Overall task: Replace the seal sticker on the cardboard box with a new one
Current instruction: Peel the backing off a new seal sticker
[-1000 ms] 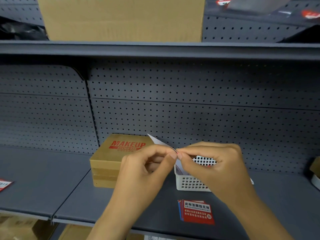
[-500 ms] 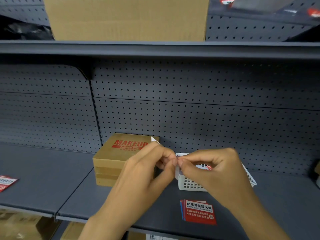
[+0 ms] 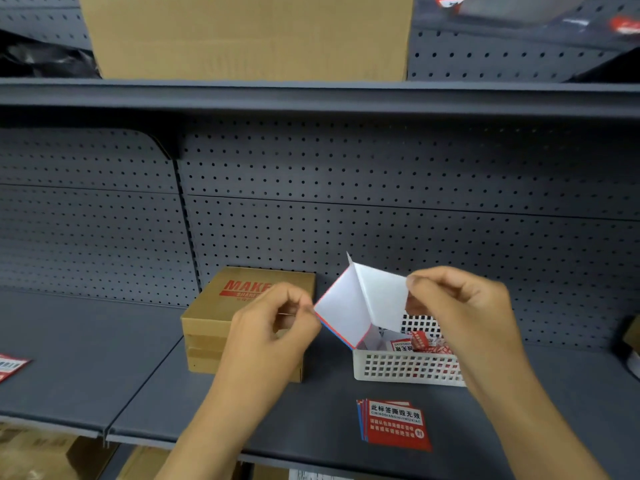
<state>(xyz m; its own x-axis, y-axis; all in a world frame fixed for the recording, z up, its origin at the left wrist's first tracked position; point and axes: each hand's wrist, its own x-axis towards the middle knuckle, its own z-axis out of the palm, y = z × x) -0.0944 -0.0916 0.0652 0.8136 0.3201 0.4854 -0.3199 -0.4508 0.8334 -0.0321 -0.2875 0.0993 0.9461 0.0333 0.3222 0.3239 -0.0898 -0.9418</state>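
A brown cardboard box [image 3: 221, 306] with red MAKEUP print sits on the grey shelf, partly behind my left hand. My left hand [image 3: 273, 327] pinches the corner of a new seal sticker [image 3: 341, 311], seen from its white underside with a red and blue edge. My right hand [image 3: 460, 306] pinches the white backing sheet [image 3: 382, 299], which is peeled away from the sticker; the two still join along a fold. Both are held in the air just right of the box, above the basket.
A white perforated basket [image 3: 401, 370] with crumpled red stickers stands under my right hand. A small stack of red seal stickers [image 3: 394, 424] lies near the shelf's front edge. Another red sticker [image 3: 8, 365] lies far left. A large carton [image 3: 242, 36] sits on the upper shelf.
My hands were pinched together on the sticker's corner; now they have pulled apart, and the backing sheet has opened away from the sticker.
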